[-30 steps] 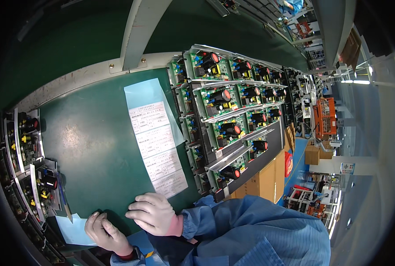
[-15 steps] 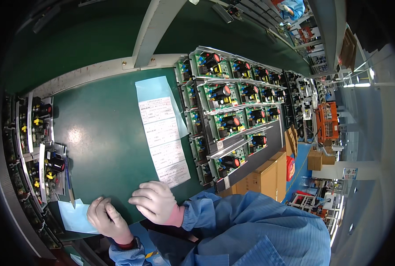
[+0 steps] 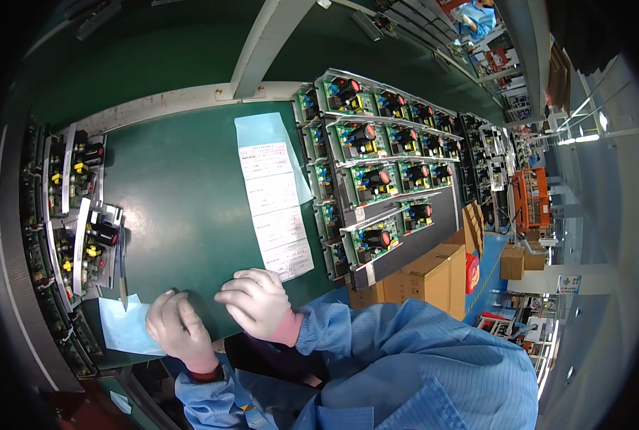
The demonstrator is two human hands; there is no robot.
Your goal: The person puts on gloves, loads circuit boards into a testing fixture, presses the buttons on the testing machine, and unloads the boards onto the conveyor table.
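Both my hands wear pale gloves and rest at the near edge of a green bench top [image 3: 183, 193]. My left hand [image 3: 178, 328] lies palm down beside a light blue sheet [image 3: 122, 324], touching its right edge. My right hand [image 3: 256, 302] sits just to its right, fingers curled loosely, with nothing visible in it. A long white paper strip [image 3: 276, 211] with printed blocks lies on a pale blue sheet [image 3: 262, 130] just beyond my right hand. My blue sleeves come in from below.
Rows of green circuit boards [image 3: 377, 158] with black and red parts stand in racks on the right. More boards in metal rails [image 3: 75, 215] line the left edge. A pen-like tool [image 3: 121, 269] lies by them. Cardboard boxes [image 3: 434, 269] sit below the right rack.
My view has shifted slightly, so the bench sits further right and lower. Both hands stay at the near edge, the left still against the light blue sheet.
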